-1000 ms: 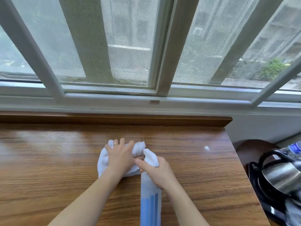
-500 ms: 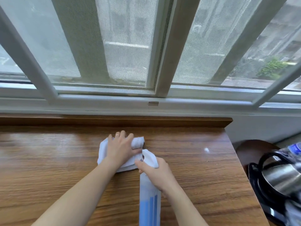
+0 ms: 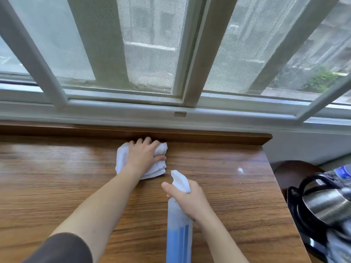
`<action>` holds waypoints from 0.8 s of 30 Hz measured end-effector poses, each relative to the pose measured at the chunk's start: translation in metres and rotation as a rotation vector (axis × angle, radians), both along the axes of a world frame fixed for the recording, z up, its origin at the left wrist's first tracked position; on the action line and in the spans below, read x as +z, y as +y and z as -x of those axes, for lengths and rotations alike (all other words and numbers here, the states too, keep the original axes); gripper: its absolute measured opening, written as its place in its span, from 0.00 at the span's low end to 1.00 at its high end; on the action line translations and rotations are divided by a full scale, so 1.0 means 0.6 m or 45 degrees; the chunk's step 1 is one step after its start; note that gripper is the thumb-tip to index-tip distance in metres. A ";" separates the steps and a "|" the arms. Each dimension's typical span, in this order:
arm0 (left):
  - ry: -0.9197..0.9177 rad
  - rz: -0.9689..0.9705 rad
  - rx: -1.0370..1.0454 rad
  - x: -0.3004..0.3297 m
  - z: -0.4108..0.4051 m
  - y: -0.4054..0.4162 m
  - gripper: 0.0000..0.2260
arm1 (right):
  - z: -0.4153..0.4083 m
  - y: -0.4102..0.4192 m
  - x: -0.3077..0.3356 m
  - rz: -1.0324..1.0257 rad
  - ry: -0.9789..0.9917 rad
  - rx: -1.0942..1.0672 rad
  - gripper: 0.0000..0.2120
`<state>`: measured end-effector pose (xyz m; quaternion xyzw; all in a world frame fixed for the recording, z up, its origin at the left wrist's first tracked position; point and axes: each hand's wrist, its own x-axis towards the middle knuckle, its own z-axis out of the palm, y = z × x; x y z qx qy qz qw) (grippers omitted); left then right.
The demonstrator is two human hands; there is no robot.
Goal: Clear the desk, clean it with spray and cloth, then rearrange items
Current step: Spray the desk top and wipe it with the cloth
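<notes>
A crumpled white cloth [image 3: 158,168] lies on the brown wooden desk [image 3: 57,177], close to the raised ledge at the back. My left hand [image 3: 142,156] presses down on it with the fingers curled over its far edge. My right hand [image 3: 187,199] grips the neck of a spray bottle [image 3: 178,236] with blue liquid and a white trigger head. The bottle is held near the desk's middle, its nozzle pointing toward the cloth.
A small white speck [image 3: 240,170] sits on the desk toward its right edge. Beyond that edge stand a steel kettle with a black handle [image 3: 322,204], a plastic bottle [image 3: 341,172] and a dark round stool [image 3: 296,171]. A window [image 3: 171,54] runs behind the desk.
My left hand has pushed the cloth away from me, up to the back ledge. The spray bottle in my right hand stayed near the middle, so the two hands are now apart.
</notes>
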<state>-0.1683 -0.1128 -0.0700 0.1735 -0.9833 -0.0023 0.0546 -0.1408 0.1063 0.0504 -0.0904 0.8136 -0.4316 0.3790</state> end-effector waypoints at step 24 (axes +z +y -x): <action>0.076 -0.044 -0.078 -0.014 -0.034 0.022 0.25 | 0.012 0.012 0.002 -0.026 -0.026 -0.025 0.20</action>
